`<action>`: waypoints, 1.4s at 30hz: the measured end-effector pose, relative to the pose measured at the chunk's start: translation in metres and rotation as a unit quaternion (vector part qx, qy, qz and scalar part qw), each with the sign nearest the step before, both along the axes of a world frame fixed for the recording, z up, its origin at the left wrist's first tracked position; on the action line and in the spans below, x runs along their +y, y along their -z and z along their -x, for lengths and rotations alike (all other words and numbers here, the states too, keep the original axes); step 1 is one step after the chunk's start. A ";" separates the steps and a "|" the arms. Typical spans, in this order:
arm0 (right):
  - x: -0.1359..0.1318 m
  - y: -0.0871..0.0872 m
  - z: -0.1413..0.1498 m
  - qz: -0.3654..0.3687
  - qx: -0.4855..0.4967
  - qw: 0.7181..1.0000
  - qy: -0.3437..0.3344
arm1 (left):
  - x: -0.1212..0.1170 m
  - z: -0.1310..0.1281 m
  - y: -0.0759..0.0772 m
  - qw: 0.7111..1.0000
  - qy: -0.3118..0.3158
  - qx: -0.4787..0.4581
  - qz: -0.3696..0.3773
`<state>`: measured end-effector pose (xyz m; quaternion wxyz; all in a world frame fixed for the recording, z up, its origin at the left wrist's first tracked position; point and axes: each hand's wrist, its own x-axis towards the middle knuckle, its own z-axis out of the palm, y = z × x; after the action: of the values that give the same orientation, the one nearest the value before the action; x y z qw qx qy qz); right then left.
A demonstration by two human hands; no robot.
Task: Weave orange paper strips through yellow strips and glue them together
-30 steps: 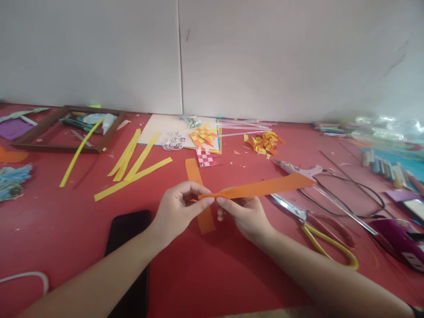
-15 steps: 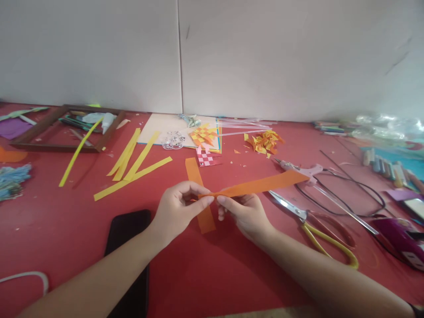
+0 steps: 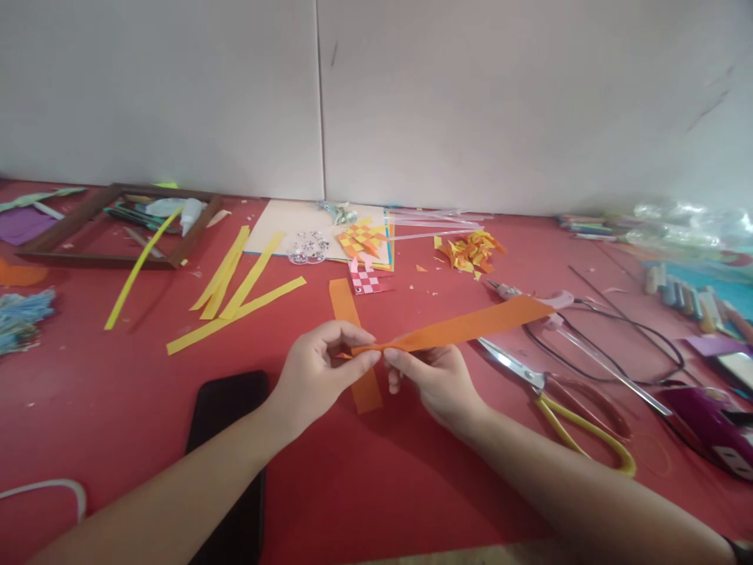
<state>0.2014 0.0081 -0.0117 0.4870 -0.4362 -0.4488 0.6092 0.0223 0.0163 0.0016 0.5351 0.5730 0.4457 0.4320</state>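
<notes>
Between thumb and fingers, my left hand (image 3: 321, 369) pinches the left end of an orange paper strip (image 3: 471, 323). Close beside it, my right hand (image 3: 438, 380) grips the same strip, which reaches out to the upper right over the glue gun's tip. Its pinched end looks narrow, as if creased or folded. Beneath my hands a second orange paper strip (image 3: 368, 390) lies on the table, partly hidden by my left fingers. Several yellow paper strips (image 3: 235, 314) lie to the left. A red-and-white woven paper fish (image 3: 363, 279) and an orange-and-yellow woven piece (image 3: 360, 238) sit beyond.
Scissors (image 3: 556, 400) and a pink glue gun (image 3: 558, 302) with its cable lie on the right. A dark phone (image 3: 229, 463) rests near my left forearm. At the back are paper scraps (image 3: 471, 251), a wooden frame (image 3: 100, 259) and a wall (image 3: 471, 102).
The free right end of the orange strip has tilted slightly, showing more of its flat face. Both hands keep nearly the same place and grip.
</notes>
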 end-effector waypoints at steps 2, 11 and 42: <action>-0.001 -0.001 0.001 0.001 0.002 1.000 -0.009 | -0.001 0.001 0.002 1.000 0.008 0.018 -0.005; -0.001 -0.007 0.002 0.020 -0.013 1.000 -0.002 | -0.003 -0.001 -0.005 0.996 0.011 0.082 -0.034; 0.004 0.007 -0.010 -0.019 -0.006 0.999 -0.025 | 0.000 0.000 -0.002 0.999 0.013 0.028 0.010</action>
<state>0.2115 0.0119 -0.0188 0.4773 -0.4189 -0.4740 0.6099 0.0222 0.0166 0.0040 0.5335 0.5852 0.4573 0.4046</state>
